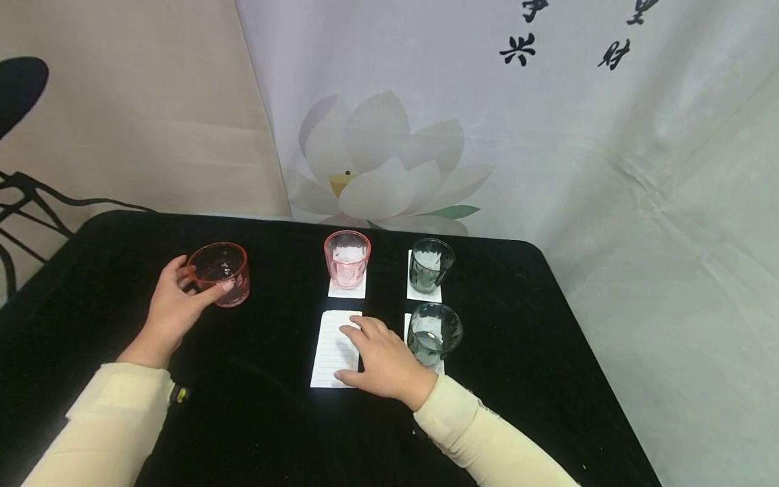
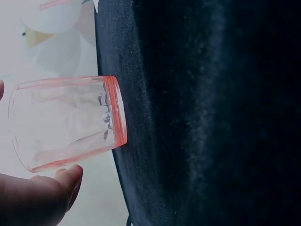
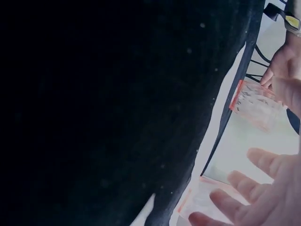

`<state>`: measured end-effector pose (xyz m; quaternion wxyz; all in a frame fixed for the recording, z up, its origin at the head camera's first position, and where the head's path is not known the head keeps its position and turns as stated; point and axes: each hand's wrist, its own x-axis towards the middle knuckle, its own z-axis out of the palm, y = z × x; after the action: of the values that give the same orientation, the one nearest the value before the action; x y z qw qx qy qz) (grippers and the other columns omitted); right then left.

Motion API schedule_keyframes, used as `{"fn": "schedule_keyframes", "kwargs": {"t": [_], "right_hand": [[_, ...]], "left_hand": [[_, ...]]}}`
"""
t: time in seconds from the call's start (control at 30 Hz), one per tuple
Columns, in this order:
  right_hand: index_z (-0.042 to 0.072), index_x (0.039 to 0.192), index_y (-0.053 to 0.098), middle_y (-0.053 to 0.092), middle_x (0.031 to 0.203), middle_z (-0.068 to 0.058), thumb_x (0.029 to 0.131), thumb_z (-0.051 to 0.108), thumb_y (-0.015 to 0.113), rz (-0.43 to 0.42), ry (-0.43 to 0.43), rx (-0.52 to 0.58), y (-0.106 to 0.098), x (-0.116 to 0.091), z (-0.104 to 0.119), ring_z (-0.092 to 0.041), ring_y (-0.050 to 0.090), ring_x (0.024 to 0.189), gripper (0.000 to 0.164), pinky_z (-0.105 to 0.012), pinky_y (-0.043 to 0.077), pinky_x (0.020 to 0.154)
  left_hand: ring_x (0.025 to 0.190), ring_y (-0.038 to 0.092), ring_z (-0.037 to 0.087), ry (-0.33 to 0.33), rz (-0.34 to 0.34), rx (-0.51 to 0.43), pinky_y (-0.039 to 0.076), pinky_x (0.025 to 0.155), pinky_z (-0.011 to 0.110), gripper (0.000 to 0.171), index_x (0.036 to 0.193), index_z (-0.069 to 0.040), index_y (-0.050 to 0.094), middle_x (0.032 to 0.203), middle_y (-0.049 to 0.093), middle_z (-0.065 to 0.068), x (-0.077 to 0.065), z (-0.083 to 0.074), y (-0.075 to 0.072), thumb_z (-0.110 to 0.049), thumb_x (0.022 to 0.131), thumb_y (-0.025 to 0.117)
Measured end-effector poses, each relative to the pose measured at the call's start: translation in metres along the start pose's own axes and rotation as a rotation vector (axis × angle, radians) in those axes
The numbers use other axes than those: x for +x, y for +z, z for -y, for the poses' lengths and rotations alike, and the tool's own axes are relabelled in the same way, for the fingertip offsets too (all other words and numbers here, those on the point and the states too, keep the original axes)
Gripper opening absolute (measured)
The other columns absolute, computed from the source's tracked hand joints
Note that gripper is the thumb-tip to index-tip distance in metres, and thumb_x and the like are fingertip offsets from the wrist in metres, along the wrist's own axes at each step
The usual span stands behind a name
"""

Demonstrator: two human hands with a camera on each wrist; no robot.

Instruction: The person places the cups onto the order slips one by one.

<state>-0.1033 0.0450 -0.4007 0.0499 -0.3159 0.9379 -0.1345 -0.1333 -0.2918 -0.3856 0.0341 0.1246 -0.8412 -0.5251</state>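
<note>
On the left of the table, my left hand (image 1: 170, 308) holds a clear pink glass (image 1: 237, 292) with thumb and fingers on opposite sides of it. The left wrist view shows this glass (image 2: 70, 122) upright with its base at the cloth; part of the hand (image 2: 37, 197) is beyond the frame. My right hand (image 1: 386, 362) is spread over the right edge of a lined white paper (image 1: 331, 352), holding nothing. Whether its fingertips touch the paper I cannot tell. Close beside that hand stands a grey-green glass (image 1: 435, 341) on another paper, partly covered by the wrist.
A second pink glass (image 1: 347, 260) stands on a white paper (image 1: 347, 293) at the back. Right of it, another grey-green glass (image 1: 431, 267) stands on its own paper (image 1: 424, 295). Black cloth (image 1: 262, 419) covers the table, and a printed curtain (image 1: 548, 149) hangs behind.
</note>
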Motion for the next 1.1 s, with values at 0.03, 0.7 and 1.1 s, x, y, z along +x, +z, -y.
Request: {"fn": "schedule_keyframes", "kwargs": {"t": [0.03, 0.7, 1.1], "right_hand": [[0.015, 0.141, 0.046, 0.041, 0.149, -0.007, 0.085, 0.048, 0.067, 0.002, 0.002, -0.003, 0.001, 0.000, -0.001, -0.025, 0.039, 0.134, 0.068, -0.043, 0.043, 0.105], [0.013, 0.140, 0.047, 0.039, 0.149, -0.010, 0.083, 0.046, 0.069, 0.109, 0.072, -0.061, 0.008, 0.002, -0.009, -0.027, 0.041, 0.131, 0.070, -0.045, 0.046, 0.102], [0.013, 0.140, 0.048, 0.039, 0.150, -0.009, 0.085, 0.047, 0.067, 0.162, 0.083, -0.129, 0.009, 0.005, -0.007, -0.027, 0.038, 0.133, 0.067, -0.047, 0.043, 0.104]], "left_hand": [[0.140, 0.015, 0.052, -0.002, 0.002, -0.001, 0.024, 0.110, 0.065, 0.099, 0.153, -0.003, -0.003, 0.154, 0.008, 0.034, 0.000, 0.000, 0.000, -0.034, 0.090, 0.067], [0.140, 0.013, 0.053, -0.008, 0.060, -0.025, 0.027, 0.106, 0.068, 0.100, 0.152, -0.001, -0.004, 0.154, 0.008, 0.034, 0.006, 0.006, 0.002, -0.032, 0.090, 0.068], [0.139, 0.015, 0.054, -0.022, 0.052, -0.010, 0.028, 0.106, 0.068, 0.099, 0.152, 0.000, -0.002, 0.152, 0.012, 0.035, 0.010, 0.010, 0.005, -0.037, 0.090, 0.066]]}}
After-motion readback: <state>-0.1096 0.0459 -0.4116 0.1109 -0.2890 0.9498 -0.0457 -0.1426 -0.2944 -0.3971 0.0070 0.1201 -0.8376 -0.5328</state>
